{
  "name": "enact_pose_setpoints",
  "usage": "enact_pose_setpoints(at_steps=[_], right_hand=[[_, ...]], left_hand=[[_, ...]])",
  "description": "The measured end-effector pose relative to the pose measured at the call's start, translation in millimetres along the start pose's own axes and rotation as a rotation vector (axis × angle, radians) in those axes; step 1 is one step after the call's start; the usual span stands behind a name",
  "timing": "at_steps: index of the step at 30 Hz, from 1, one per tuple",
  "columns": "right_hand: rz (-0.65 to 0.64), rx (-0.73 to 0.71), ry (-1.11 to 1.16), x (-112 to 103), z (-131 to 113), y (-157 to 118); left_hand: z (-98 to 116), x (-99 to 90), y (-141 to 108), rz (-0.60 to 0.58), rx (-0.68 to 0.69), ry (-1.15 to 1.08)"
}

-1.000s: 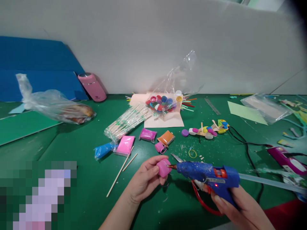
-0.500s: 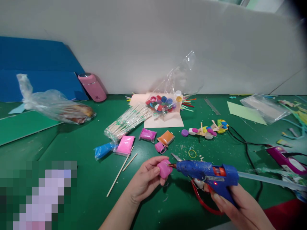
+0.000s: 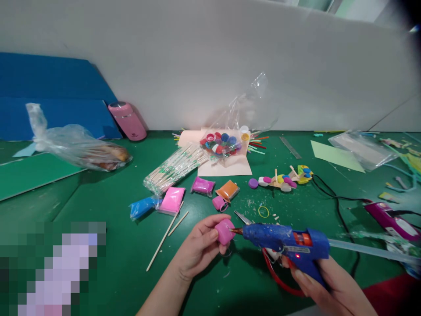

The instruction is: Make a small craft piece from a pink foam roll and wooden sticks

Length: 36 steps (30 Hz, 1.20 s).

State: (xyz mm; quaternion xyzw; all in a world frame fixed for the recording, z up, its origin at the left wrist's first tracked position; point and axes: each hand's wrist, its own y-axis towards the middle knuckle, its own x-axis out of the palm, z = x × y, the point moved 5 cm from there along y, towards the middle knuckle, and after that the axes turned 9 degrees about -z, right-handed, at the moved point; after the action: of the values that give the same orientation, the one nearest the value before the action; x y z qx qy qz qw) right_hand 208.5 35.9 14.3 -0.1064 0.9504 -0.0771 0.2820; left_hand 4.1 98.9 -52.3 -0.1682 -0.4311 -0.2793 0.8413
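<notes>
My left hand (image 3: 205, 241) pinches a pink bottle cap (image 3: 225, 231) between thumb and fingers. My right hand (image 3: 332, 281) is wrapped round the handle of a blue hot glue gun (image 3: 286, 239), whose red light is lit. The gun's metal tip reaches the cap's side; I cannot tell whether it touches. A clear glue stick (image 3: 368, 248) juts from the gun's rear. Partly hidden under the gun lie scissors (image 3: 241, 217) with red handles. Another pink cap (image 3: 219, 203) rests just beyond my left hand.
Clay packets in pink (image 3: 172, 199), magenta (image 3: 203, 186) and orange (image 3: 228, 190) lie ahead, near wooden sticks (image 3: 162, 241). A bag of bottle caps (image 3: 223, 145) stands at the back. Right of it is a figure of caps and clothespins (image 3: 283, 179). The black cord (image 3: 335, 199) runs along the right.
The glue gun has shifted very slightly to the right and down. The pink cap has turned a little in my left hand.
</notes>
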Motion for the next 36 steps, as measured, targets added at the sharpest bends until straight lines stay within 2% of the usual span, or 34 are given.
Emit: enact_pose_setpoints(at_steps=[7, 18, 24, 27, 29, 32, 34, 36], right_hand=[[0.066, 0.064, 0.019, -1, 1, -4], [0.09, 0.097, 0.037, 0, 12, -7], [0.032, 0.036, 0.0, 0, 9, -6], [0.046, -0.031, 0.008, -2, 10, -2], [0.121, -0.02, -0.011, -9, 20, 3], [0.285, 0.136, -0.129, -26, 52, 14], [0.307, 0.203, -0.29, -35, 73, 22], [0.328, 0.196, -0.413, -44, 91, 28]], left_hand=[[0, -0.6, -1, 0.005, 0.022, -0.013], [2, 2.7, 0, -0.033, 0.044, -0.04], [2, 0.3, 0, -0.017, 0.058, -0.064], [2, 0.1, 1, -0.032, 0.076, -0.064], [3, 1.1, 1, -0.047, 0.082, -0.053], [3, 2.9, 2, -0.033, 0.081, -0.002], [3, 4.0, 3, -0.007, 0.079, 0.054], [3, 5.3, 3, 0.014, 0.086, 0.124]])
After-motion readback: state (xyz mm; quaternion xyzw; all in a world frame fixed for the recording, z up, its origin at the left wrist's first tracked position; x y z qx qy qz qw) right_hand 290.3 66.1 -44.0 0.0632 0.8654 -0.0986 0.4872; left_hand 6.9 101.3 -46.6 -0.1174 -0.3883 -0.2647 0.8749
